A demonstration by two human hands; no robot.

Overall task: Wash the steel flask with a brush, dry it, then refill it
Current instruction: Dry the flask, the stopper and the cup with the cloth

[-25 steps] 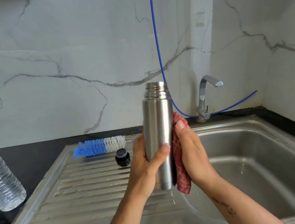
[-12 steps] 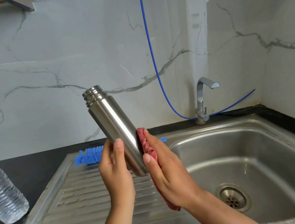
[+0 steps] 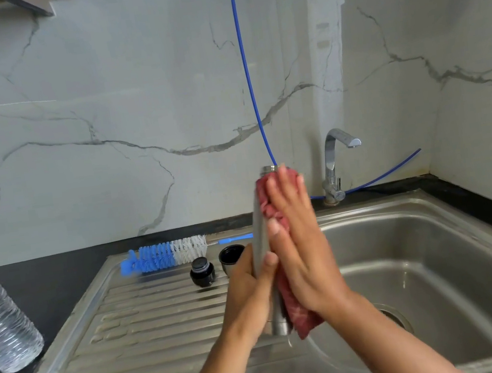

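The steel flask (image 3: 261,241) stands upright over the edge between drainboard and sink basin, its open mouth on top. My left hand (image 3: 251,293) grips its lower body from the left. My right hand (image 3: 301,241) presses a red cloth (image 3: 276,210) flat against the flask's right side with straight fingers, covering most of it up to the neck. The cloth's tail hangs below the flask's base. A blue and white bottle brush (image 3: 166,255) lies at the back of the drainboard. The black stopper (image 3: 201,271) and the steel cap (image 3: 231,256) stand beside it.
A clear plastic water bottle (image 3: 0,322) stands on the black counter at far left. The tap (image 3: 335,164) rises behind the steel sink (image 3: 437,254), with a blue hose (image 3: 251,90) running down the marble wall. The ribbed drainboard (image 3: 146,320) lies left of the basin.
The flask has swung from a left tilt back to upright and moved right. My right hand slid the cloth from the flask's base up to its neck.
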